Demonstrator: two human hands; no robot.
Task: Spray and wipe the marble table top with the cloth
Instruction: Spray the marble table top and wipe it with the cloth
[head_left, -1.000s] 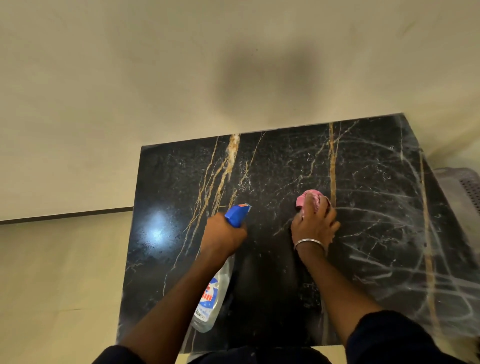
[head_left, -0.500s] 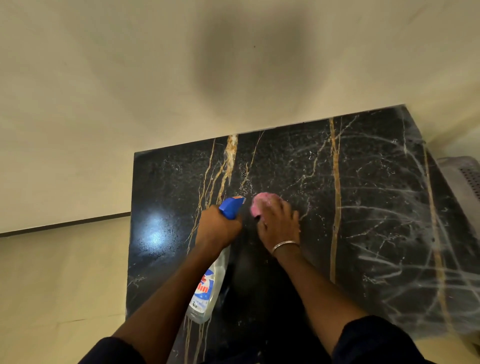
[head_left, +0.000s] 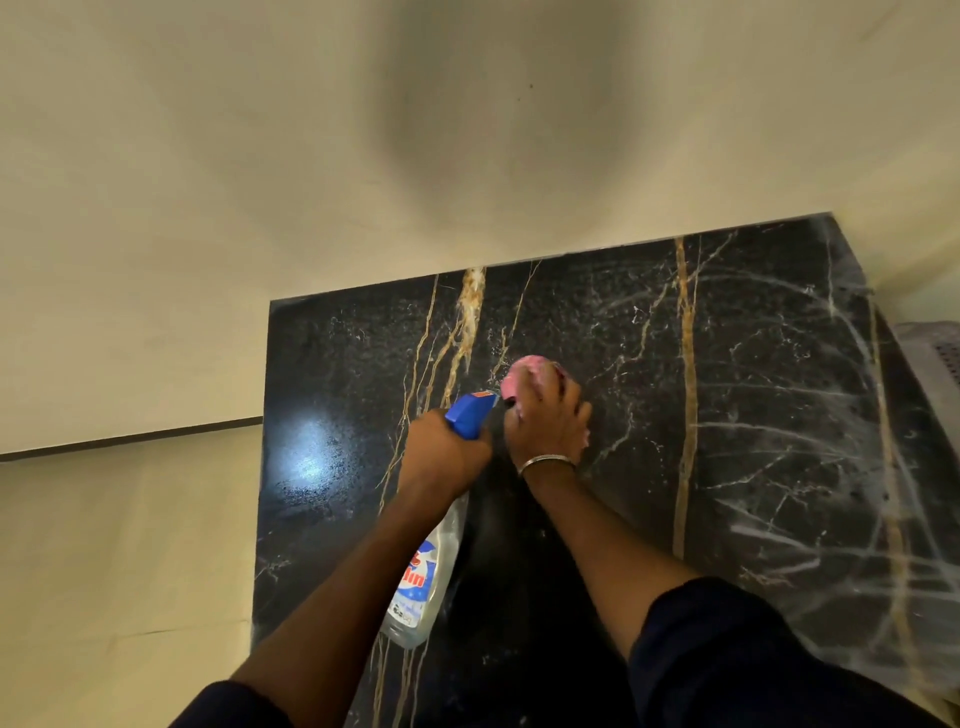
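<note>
The black marble table top (head_left: 779, 395) with gold and white veins fills the lower right of the head view. My right hand (head_left: 548, 426) presses a pink cloth (head_left: 524, 371) onto the marble near its middle; most of the cloth is hidden under my fingers. Just left of it, my left hand (head_left: 441, 457) grips the neck of a clear spray bottle (head_left: 423, 577) with a blue trigger head, held above the table with the nozzle pointing towards the cloth. White wipe streaks cover the right part of the marble.
A beige wall (head_left: 467, 130) rises directly behind the table. Beige floor (head_left: 114, 571) lies to the left, below a dark skirting line. A grey perforated plastic item (head_left: 935, 358) stands off the table's right edge.
My right hand slid the pink cloth leftwards across the marble, from beside the right gold vein to next to the spray bottle's nozzle. The left hand with the bottle stayed nearly still.
</note>
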